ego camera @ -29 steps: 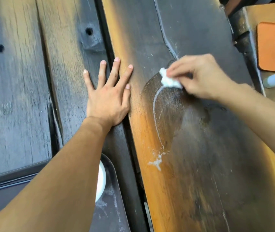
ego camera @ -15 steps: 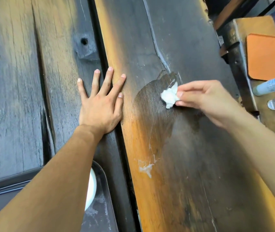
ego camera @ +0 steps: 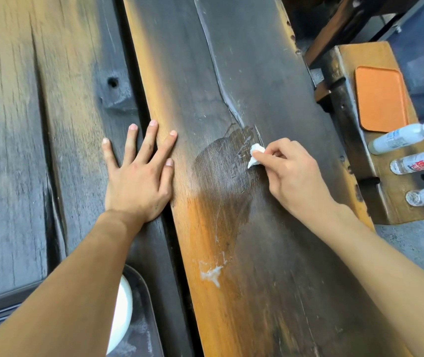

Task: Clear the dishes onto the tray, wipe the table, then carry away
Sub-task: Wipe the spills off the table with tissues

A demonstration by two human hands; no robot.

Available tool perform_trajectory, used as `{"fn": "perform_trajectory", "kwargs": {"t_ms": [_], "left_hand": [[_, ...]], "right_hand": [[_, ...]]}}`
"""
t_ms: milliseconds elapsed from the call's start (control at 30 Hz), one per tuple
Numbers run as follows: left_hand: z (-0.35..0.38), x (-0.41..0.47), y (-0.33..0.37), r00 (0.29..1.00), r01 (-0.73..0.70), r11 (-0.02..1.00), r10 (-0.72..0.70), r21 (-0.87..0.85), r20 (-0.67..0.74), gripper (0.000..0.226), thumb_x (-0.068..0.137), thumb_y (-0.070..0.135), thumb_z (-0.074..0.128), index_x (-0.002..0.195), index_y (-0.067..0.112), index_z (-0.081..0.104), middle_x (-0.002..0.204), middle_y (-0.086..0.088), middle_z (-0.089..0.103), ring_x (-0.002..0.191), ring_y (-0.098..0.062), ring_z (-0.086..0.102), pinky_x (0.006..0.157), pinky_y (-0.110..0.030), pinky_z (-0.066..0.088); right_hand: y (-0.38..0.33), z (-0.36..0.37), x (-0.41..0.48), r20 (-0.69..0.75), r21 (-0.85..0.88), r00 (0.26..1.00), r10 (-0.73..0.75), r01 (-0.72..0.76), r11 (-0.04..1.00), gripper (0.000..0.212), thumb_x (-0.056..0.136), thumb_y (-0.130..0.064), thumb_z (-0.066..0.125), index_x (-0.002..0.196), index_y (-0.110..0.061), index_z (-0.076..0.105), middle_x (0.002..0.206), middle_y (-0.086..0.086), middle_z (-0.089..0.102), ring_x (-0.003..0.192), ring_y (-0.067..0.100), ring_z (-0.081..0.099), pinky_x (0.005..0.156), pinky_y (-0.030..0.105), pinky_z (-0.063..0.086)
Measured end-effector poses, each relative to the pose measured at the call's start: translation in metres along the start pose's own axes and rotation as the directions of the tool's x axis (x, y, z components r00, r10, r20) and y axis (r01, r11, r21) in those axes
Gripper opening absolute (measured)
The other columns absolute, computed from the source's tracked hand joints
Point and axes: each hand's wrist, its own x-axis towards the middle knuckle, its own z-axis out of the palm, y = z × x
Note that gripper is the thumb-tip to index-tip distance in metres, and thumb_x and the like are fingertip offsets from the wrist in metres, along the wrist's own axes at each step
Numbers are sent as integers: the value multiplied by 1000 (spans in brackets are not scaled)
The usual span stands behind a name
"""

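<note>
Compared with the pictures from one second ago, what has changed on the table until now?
The right hand, pinching the white tissue, wiped from the upper part of the wet patch down and rightward to its right edge. The thin white arc there is gone. The left hand stayed flat on the table; the white smear remains.

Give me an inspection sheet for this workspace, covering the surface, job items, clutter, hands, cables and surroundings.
Surface: dark wooden plank table; damp wiped patch; white residue smear nearer the person, not yet wiped.
Job's things: crumpled white tissue on the patch's edge; dark tray at lower left holding a white dish, mostly hidden by the forearm.
Clutter: nothing seen on the table itself.
Hands: left hand flat, fingers spread, bracing; right hand pinching the tissue.
Cables: nothing seen.
Surroundings: wooden bench at right with an orange pad and three bottles.
</note>
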Motion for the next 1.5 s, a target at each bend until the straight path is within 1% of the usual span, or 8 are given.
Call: {"fn": "perform_trajectory", "kwargs": {"t_ms": [334,567,700,834,1001,1134,1268,1501], "left_hand": [[1,0,-1,1000,-6,1000,6,5,-4,55,100,44,21,155,41,14,165,2,14,151,-30,7,113,-70,3],[1,1,0,1000,-4,1000,4,6,-11,55,100,44,22,155,41,16,165,2,16,151,-30,9,112,-70,4],[1,0,-1,1000,-4,1000,4,-3,-19,55,100,44,22,155,40,17,165,1,16,151,-30,9,112,-70,3],[0,1,1,1000,-2,1000,2,-11,-14,55,100,44,22,155,41,17,165,2,16,151,-30,8,112,-70,3],[1,0,0,1000,0,1000,-1,-8,-9,55,101,44,21,155,42,13,165,2,14,152,-30,5,113,-69,1],[2,0,0,1000,-1,1000,1,-10,-16,55,100,44,22,155,41,16,165,1,15,151,-30,7,113,-70,2],[2,1,0,1000,-3,1000,3,-17,-19,54,100,44,23,154,42,16,165,2,15,152,-30,7,113,-70,1],[3,0,0,999,-1,1000,0,-25,-32,55,100,44,23,155,42,15,165,2,14,152,-29,6,113,-69,1]], "right_hand": [[-4,-19,33,237,22,905,353,-368,930,4,76,-29,80,80,-28,78,85,-3,74,85,21,66,80,34,53],[25,-16,82,87,209,850,520,-526,825,21,76,-27,79,97,-25,76,84,-2,75,85,13,69,85,18,45],[23,-5,86,96,3,904,416,-418,908,15,85,-25,70,95,-20,80,93,7,77,95,28,67,85,28,47],[-9,-10,42,214,50,976,39,-51,997,13,89,-15,68,82,-12,78,82,10,72,78,33,68,73,39,52],[-44,-22,-2,493,392,790,-365,173,903,11,92,-13,70,88,-8,78,86,5,72,77,22,67,73,37,55],[7,-30,56,154,291,981,120,-161,943,11,88,-17,73,97,-19,79,94,2,76,85,16,70,78,22,50],[61,-24,111,133,163,885,447,-465,870,23,85,-18,63,101,-25,78,95,-5,75,106,14,64,93,13,42],[17,-16,87,337,83,939,73,-107,991,23,86,-10,68,102,-21,79,100,3,76,97,21,68,88,19,43]]}}
